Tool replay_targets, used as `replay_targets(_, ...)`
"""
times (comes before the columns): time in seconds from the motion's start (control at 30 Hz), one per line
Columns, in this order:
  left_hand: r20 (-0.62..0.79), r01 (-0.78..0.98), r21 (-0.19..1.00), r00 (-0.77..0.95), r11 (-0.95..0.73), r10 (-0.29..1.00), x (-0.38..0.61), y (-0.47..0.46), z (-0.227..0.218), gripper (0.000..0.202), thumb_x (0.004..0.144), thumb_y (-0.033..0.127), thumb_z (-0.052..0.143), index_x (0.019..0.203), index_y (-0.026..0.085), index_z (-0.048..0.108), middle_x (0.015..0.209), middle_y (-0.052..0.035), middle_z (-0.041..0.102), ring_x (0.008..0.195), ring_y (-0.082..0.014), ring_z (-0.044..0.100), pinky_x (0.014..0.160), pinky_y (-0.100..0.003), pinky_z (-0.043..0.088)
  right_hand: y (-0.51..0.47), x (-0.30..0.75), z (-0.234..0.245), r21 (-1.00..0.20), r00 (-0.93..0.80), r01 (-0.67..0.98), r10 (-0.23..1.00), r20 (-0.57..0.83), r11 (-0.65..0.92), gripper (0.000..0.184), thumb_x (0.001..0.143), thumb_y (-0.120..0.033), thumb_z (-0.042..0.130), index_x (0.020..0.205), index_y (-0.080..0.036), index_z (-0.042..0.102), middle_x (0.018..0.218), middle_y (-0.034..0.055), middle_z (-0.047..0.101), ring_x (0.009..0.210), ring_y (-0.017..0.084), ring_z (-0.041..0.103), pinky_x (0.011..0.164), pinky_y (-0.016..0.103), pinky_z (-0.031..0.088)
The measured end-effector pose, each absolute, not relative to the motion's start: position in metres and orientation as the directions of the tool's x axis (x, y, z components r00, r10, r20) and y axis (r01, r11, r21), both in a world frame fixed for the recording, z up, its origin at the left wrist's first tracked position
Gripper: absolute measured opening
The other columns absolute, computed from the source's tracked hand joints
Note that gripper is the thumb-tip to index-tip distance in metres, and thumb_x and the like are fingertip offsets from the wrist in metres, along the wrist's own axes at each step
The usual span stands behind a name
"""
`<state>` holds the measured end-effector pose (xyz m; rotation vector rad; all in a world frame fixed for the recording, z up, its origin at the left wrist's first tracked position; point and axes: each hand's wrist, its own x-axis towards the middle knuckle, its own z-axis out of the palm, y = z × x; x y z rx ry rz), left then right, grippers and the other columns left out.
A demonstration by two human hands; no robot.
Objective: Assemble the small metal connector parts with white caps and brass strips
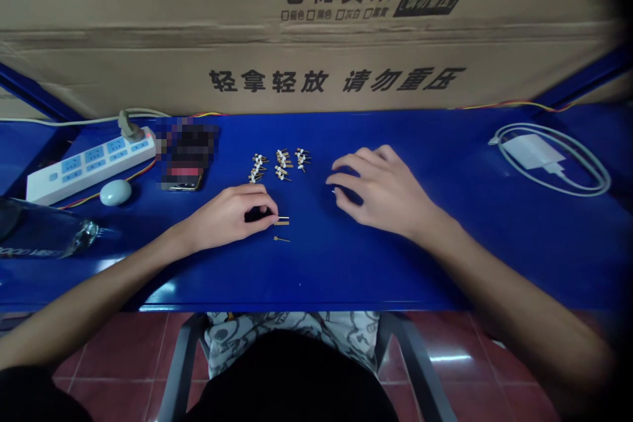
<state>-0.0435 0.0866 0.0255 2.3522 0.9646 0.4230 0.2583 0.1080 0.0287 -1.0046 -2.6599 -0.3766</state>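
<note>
My left hand (237,211) is low over the blue table, its thumb and forefinger pinched on a thin silver pin (283,217) that points right. Just below those fingertips is a short flat brass-coloured piece (281,223); I cannot tell whether it is held too. Nearer me lies a small brass-coloured pin with a thicker head (281,239). Beyond the left hand sit three clusters of small parts with white heads and thin shanks: a left cluster (258,168), a middle cluster (283,163) and a right cluster (302,158). To their right hovers my right hand (378,188), fingers curved and apart, holding nothing I can see.
A white power strip (91,165), a pale rounded object (115,192), a partly blurred phone (185,161) and a clear bottle (47,234) are on the left. A white charger (531,151) with coiled cable lies at right. Cardboard (316,46) stands behind the blue table (321,277).
</note>
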Motion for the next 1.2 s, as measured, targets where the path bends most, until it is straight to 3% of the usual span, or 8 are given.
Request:
replay_targets(0.13, 0.055, 0.541, 0.589, 0.715, -0.601, 0.697, -0.042, 0.085, 0.025, 0.017, 0.101, 0.034, 0.061, 0.104, 0.022, 0.073, 0.095, -0.0005, 0.067, 0.079, -0.0119, 0.061, 0.074, -0.026, 0.046, 0.106, 0.243, 0.017, 0.101, -0.693, 0.69, 0.615, 0.376, 0.716, 0.033, 0.106, -0.031, 0.048, 0.129, -0.018, 0.067, 0.124, 0.0111, 0.071, 0.105, 0.026, 0.06, 0.084, 0.04, 0.035)
replay_targets(0.23, 0.059, 0.558, 0.572, 0.703, -0.601, 0.709, -0.039, 0.083, 0.025, 0.02, 0.101, 0.038, 0.061, 0.106, 0.024, 0.074, 0.091, 0.0005, 0.066, 0.075, -0.0112, 0.059, 0.069, -0.025, 0.044, 0.106, 0.231, 0.009, 0.095, -0.7, 0.689, 0.626, 0.345, 0.718, 0.04, 0.107, -0.038, 0.047, 0.136, -0.016, 0.063, 0.133, 0.0131, 0.068, 0.111, 0.028, 0.059, 0.087, 0.041, 0.035)
replay_targets(0.47, 0.121, 0.505, 0.57, 0.728, -0.648, 0.674, -0.037, 0.081, 0.019, 0.018, 0.101, 0.036, 0.063, 0.102, 0.024, 0.075, 0.086, 0.0013, 0.068, 0.074, -0.0116, 0.059, 0.075, -0.026, 0.045, 0.108, 0.226, 0.003, 0.068, -0.699, 0.683, 0.623, 0.351, 0.727, 0.035, 0.107, -0.031, 0.047, 0.121, -0.01, 0.071, 0.12, 0.0131, 0.075, 0.103, 0.027, 0.063, 0.084, 0.042, 0.039)
replay_targets(0.63, 0.129, 0.459, 0.627, 0.736, -0.63, 0.665, -0.038, 0.082, 0.016, 0.016, 0.101, 0.033, 0.064, 0.097, 0.024, 0.077, 0.084, 0.0023, 0.071, 0.076, -0.012, 0.06, 0.082, -0.028, 0.045, 0.105, 0.233, 0.009, -0.079, -0.704, 0.575, 0.542, 0.459, 0.814, 0.022, 0.102, -0.022, 0.056, 0.104, -0.015, 0.077, 0.102, 0.0084, 0.079, 0.091, 0.023, 0.065, 0.076, 0.039, 0.045)
replay_targets(0.77, 0.157, 0.478, 0.703, 0.617, -0.526, 0.771, -0.037, 0.082, 0.015, 0.017, 0.101, 0.033, 0.062, 0.098, 0.02, 0.073, 0.083, 0.002, 0.07, 0.068, -0.0098, 0.057, 0.069, -0.024, 0.045, 0.098, 0.232, 0.014, -0.23, -0.685, 0.386, 0.444, 0.577, 0.894, 0.015, 0.097, -0.019, 0.064, 0.106, -0.019, 0.077, 0.1, 0.0051, 0.079, 0.087, 0.02, 0.065, 0.075, 0.038, 0.052)
replay_targets(0.9, 0.138, 0.517, 0.698, 0.582, -0.496, 0.801, -0.036, 0.08, 0.013, 0.021, 0.1, 0.037, 0.064, 0.113, 0.021, 0.067, 0.087, 0.0031, 0.068, 0.063, -0.0082, 0.052, 0.065, -0.022, 0.045, 0.091, 0.228, 0.018, -0.283, -0.69, 0.218, 0.352, 0.633, 0.934, 0.018, 0.093, -0.013, 0.068, 0.109, -0.017, 0.076, 0.103, 0.0071, 0.079, 0.09, 0.02, 0.066, 0.075, 0.036, 0.057)
replay_targets(1.2, 0.19, 0.454, 0.673, 0.657, -0.584, 0.73, -0.035, 0.078, 0.012, 0.014, 0.103, 0.031, 0.06, 0.109, 0.021, 0.067, 0.098, -0.0001, 0.068, 0.077, -0.0095, 0.06, 0.074, -0.023, 0.047, 0.087, 0.221, 0.012, -0.348, -0.674, 0.178, 0.372, 0.639, 0.92, 0.024, 0.095, -0.013, 0.065, 0.116, -0.02, 0.073, 0.106, 0.0062, 0.079, 0.092, 0.02, 0.067, 0.075, 0.037, 0.061)
